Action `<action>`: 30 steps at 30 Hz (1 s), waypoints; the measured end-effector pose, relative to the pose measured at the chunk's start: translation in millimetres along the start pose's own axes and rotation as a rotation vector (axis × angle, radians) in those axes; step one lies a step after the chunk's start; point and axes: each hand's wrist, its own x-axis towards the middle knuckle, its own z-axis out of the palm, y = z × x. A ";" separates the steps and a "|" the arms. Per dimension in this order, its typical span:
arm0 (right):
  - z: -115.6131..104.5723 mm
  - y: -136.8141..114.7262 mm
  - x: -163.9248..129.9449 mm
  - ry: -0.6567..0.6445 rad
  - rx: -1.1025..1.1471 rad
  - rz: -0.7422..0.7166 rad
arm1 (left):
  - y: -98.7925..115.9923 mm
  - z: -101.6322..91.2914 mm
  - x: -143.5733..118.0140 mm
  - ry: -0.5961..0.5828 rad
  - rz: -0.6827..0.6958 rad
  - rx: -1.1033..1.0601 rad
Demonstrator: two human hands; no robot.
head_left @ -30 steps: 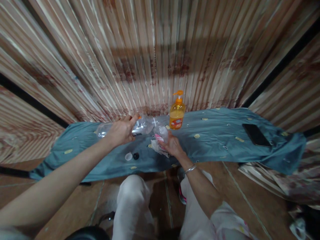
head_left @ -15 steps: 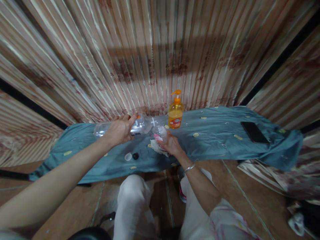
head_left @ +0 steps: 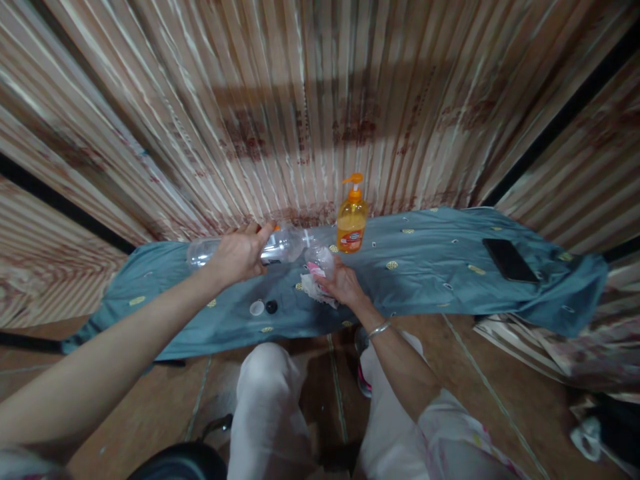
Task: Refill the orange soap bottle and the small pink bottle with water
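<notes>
Both hands and the bottles have shifted slightly up in the view since a second ago, though their poses are almost unchanged. The left hand [head_left: 239,255] has its fingers wrapped around the middle of a large clear bottle [head_left: 250,249], held on its side above the table [head_left: 425,280] with its neck pointing right. That neck meets the mouth of a small clear bottle [head_left: 319,259], which the right hand [head_left: 341,285] grips from the near side, fingers closed around it along with a crumpled white and pink wrapper [head_left: 313,285]. Whether either bottle holds liquid cannot be told; both look transparent.

On the blue-green cloth covering the table, a white cap [head_left: 257,307] and a black cap [head_left: 271,307] lie side by side, just in front of the left hand. An orange pump bottle [head_left: 352,220] stands upright beside the small bottle, filled most of the way with orange liquid. A black phone [head_left: 509,259] lies flat well to the right.
</notes>
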 end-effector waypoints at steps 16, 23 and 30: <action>-2.9 -1.3 -0.4 -0.032 -0.005 0.026 | 0.1 3.9 0.6 0.008 -0.005 0.015; -3.9 -2.7 -1.1 -0.038 -0.003 0.036 | 0.2 4.2 0.8 0.024 0.002 -0.010; -5.3 -2.6 -0.9 -0.032 0.011 0.051 | 0.0 9.7 2.4 0.049 0.010 -0.001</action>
